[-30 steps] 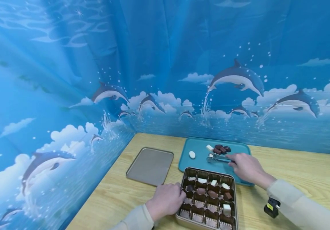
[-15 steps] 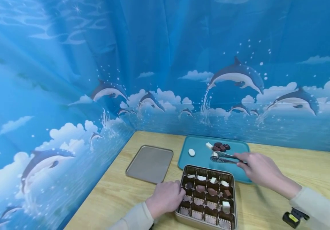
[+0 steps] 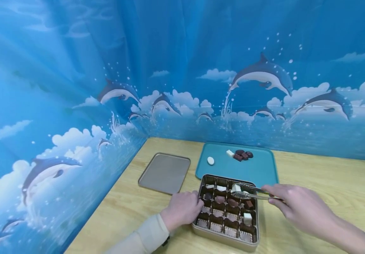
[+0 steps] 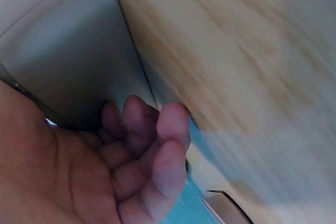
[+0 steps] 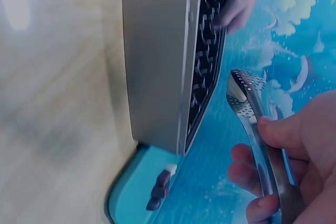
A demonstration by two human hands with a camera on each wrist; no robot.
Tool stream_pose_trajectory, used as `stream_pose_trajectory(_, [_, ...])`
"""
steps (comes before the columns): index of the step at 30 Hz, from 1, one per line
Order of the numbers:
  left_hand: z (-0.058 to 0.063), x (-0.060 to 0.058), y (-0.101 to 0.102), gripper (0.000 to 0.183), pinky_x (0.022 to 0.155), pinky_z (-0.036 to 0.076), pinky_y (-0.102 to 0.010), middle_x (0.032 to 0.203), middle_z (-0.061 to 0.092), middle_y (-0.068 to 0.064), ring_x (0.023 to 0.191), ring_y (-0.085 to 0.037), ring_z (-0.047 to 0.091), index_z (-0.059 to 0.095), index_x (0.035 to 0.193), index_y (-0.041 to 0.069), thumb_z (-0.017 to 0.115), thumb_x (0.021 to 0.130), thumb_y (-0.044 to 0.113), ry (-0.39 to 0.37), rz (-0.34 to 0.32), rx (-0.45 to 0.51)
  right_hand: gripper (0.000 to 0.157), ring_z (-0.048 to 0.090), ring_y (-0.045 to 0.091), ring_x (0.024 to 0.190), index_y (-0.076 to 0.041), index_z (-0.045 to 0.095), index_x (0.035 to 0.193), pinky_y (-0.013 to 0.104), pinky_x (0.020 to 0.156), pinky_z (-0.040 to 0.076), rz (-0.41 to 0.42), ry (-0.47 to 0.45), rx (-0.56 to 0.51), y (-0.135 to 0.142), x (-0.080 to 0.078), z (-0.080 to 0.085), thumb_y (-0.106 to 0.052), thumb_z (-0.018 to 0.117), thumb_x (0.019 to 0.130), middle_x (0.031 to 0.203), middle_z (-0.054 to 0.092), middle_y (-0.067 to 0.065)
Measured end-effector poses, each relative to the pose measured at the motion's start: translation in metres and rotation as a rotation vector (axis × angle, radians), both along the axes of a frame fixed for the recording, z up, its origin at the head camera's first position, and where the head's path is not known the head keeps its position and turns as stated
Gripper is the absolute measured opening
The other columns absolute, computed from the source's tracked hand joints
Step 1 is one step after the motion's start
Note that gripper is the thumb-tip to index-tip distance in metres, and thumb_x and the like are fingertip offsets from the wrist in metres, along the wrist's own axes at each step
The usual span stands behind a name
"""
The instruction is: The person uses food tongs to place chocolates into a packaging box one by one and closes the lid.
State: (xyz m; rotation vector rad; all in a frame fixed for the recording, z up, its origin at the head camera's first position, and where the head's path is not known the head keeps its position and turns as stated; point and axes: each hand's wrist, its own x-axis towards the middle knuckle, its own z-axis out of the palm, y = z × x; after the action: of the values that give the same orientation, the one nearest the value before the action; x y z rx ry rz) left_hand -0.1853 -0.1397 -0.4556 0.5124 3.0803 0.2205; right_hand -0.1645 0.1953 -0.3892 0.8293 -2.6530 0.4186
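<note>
In the head view, a metal box (image 3: 225, 240) holds a brown divided insert with white and brown chocolates in its two back rows, and a white block (image 3: 247, 218) nearer the front right. My left hand (image 3: 184, 209) grips the box's left rim; the left wrist view shows curled fingers (image 4: 170, 169) close to its metal wall (image 4: 68, 40). My right hand (image 3: 306, 208) holds perforated metal tongs (image 5: 257, 129). Between their tips sits a white chocolate (image 3: 236, 188), over the back row of compartments. The tongs cover part of that row.
Behind the box lies a teal tray (image 3: 220, 171) with one white oval chocolate (image 3: 210, 161), a white piece (image 3: 230, 153) and a cluster of dark chocolates (image 3: 242, 155). A flat metal lid (image 3: 165, 173) lies to the left. A blue dolphin backdrop (image 3: 182, 70) borders the table.
The tongs, with the white chocolate in them, have moved from the teal tray toward me to above the box's back row. My left hand has stayed on the box rim.
</note>
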Motion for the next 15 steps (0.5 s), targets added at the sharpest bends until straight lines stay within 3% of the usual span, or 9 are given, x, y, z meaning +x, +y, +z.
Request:
stream_pose_trajectory(11, [0.007, -0.005, 0.000, 0.037, 0.051, 0.046, -0.033, 0.068, 0.057, -0.001, 0.058, -0.015, 0.055, 0.066, 0.090, 0.009, 0.045, 0.103, 0.037, -0.008, -0.013, -0.005, 0.040, 0.075, 0.019, 0.093, -0.022, 0.073, 0.120, 0.041, 0.077, 0.060, 0.030, 0.024, 0.064, -0.002, 0.022, -0.018, -0.024, 0.082, 0.081, 0.110, 0.077, -0.005])
stream_pose_trajectory(15, [0.004, 0.000, -0.001, 0.037, 0.057, 0.050, -0.036, 0.071, 0.060, -0.002, 0.062, -0.017, 0.059, 0.067, 0.093, 0.008, 0.045, 0.102, 0.038, -0.034, -0.001, 0.001, 0.040, 0.075, 0.021, 0.095, -0.020, 0.072, 0.123, 0.042, 0.078, 0.060, 0.056, -0.057, 0.085, -0.001, 0.024, -0.026, -0.024, 0.080, 0.083, 0.111, 0.076, -0.002])
